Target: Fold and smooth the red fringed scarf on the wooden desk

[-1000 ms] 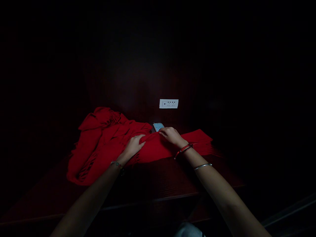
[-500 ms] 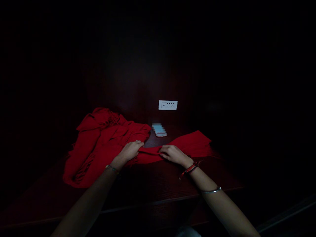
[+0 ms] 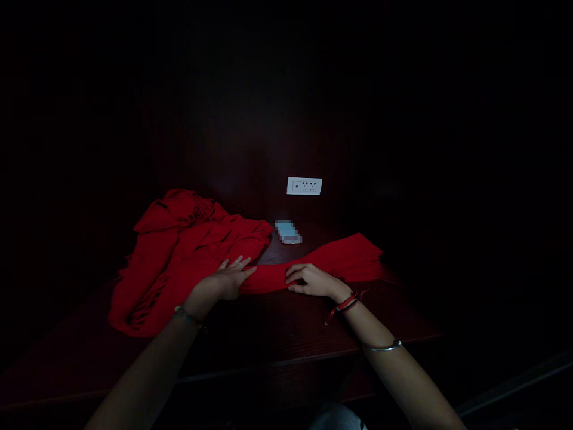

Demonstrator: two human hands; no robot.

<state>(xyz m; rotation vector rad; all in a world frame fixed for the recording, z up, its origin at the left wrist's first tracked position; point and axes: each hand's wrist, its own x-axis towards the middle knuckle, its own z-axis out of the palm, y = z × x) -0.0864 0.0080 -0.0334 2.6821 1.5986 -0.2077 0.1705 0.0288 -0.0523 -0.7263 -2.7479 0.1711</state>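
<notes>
A red fringed scarf (image 3: 192, 242) lies on the dark wooden table, bunched up in a heap at the left. From the heap a narrow strip of it runs right and fans out beyond my right hand. My left hand (image 3: 227, 280) rests palm down where heap and strip meet, its fingers spread. On the strip lies my right hand (image 3: 312, 280), fingers bent and apart from the thumb, touching the cloth without a visible grip. The underside of the strip is hidden.
Behind the strip, a phone (image 3: 287, 232) with a blurred screen lies on the table (image 3: 286, 334). A white wall socket (image 3: 304, 186) is set in the dark panel at the back. The table's front edge runs below my hands. Both sides are too dark to make out.
My left hand has let go of the pinched scarf edge, spread its fingers and moved slightly left and down. My right hand's fingers have loosened, and the strip between the hands lies flatter.
</notes>
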